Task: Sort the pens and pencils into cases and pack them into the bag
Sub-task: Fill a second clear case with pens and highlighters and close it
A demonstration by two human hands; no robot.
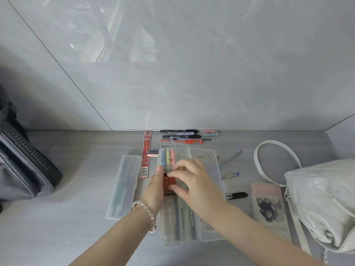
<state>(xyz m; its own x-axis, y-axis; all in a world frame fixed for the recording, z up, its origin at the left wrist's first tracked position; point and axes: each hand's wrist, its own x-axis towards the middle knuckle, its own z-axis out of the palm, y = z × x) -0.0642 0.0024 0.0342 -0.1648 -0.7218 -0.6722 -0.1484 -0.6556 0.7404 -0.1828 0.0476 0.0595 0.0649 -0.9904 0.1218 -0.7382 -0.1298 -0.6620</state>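
Hands together at frame centre: left hand grips the highlighter pack by its side, right hand pinches its near end, holding it over the open clear case, likely to seat it. White bag sits at right.

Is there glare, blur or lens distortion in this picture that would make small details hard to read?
Head view: glare and reflections wash the glossy wall at top centre; the wide lens splays the tile joints; the right hand and the highlighter box in the left hand are softly blurred; print on the red ruler is unreadable; shadows are soft.
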